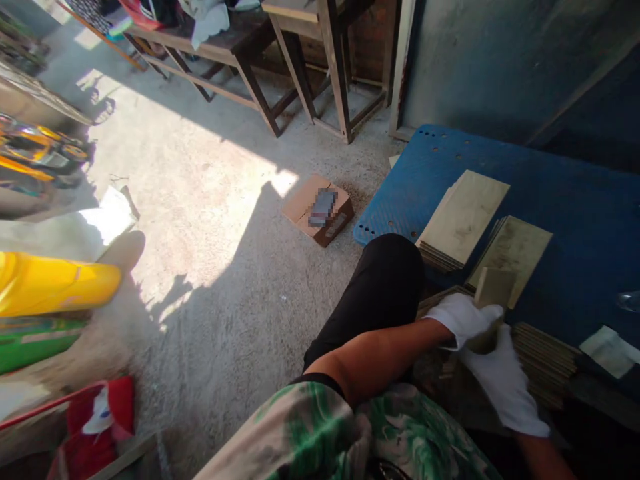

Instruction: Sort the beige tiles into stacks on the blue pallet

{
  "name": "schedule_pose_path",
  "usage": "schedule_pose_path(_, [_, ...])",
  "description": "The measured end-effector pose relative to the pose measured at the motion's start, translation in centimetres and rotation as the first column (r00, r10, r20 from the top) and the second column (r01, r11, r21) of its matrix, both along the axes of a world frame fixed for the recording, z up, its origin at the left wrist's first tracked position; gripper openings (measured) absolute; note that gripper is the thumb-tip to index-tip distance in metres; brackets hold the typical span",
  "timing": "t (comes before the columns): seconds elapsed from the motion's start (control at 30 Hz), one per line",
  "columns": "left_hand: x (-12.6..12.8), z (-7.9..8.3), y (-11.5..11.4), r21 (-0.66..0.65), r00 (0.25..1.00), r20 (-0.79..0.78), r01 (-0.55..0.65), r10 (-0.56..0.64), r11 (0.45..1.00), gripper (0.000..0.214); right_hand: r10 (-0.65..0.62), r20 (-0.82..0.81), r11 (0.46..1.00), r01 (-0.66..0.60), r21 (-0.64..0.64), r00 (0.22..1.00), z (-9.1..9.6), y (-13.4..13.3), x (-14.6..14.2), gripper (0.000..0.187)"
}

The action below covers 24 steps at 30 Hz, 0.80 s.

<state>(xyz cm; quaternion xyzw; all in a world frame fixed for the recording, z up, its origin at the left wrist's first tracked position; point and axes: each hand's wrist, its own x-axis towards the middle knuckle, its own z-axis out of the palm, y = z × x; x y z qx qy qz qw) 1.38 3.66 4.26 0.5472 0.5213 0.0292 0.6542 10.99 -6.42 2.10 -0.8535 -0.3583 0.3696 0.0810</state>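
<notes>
White gloves cover both my hands. My left hand (464, 319) is closed round a small rectangular wooden piece (495, 287), whose upper end sticks up past the fingers. From below, my right hand (505, 377) grips the lower part of the same piece, its thumb pointing up; part of that end is hidden between the gloves. Just beyond the hands lie two stacks of thin wooden boards, a larger stack (465, 217) and a narrower stack (525, 250). Close by my right hand is another pile of thin boards (545, 360), seen edge-on.
The stacks rest on a blue plastic surface (560, 180). A white scrap (610, 350) lies at its right. On the concrete floor sits a cardboard box (305, 200) with a blurred item on top. Wooden benches (235, 47) stand behind; a yellow container (55, 283) is at left.
</notes>
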Motion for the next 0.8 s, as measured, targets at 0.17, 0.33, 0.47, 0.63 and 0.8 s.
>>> schedule_pose_path(0.17, [0.4,0.5,0.2,-0.011,0.998,0.053,0.021,-0.021,1.0,0.063,-0.064,0.041,0.998,0.064,-0.008,0.997,1.3,1.3,0.7,0.094])
schedule_pose_path(0.33, [0.5,0.8,0.7,0.123,0.997,0.073,0.021,-0.03,0.992,0.055,-0.114,-0.002,0.993,0.114,0.002,0.993,1.6,3.3,3.8,0.061])
schedule_pose_path(0.47, [0.3,0.9,0.8,0.131,0.991,0.105,0.073,-0.087,0.989,0.042,-0.167,-0.012,0.982,0.168,0.092,0.986,2.1,5.9,5.7,0.052])
schedule_pose_path(0.63, [0.2,1.2,0.5,0.128,0.973,0.092,0.201,-0.213,0.971,0.037,-0.204,0.086,0.975,0.195,0.107,0.975,1.8,9.9,7.2,0.07])
schedule_pose_path(0.8, [-0.3,1.9,-0.2,0.16,0.937,0.047,0.334,-0.345,0.929,0.04,-0.241,0.19,0.971,0.236,0.048,0.952,-0.1,13.5,8.8,0.085])
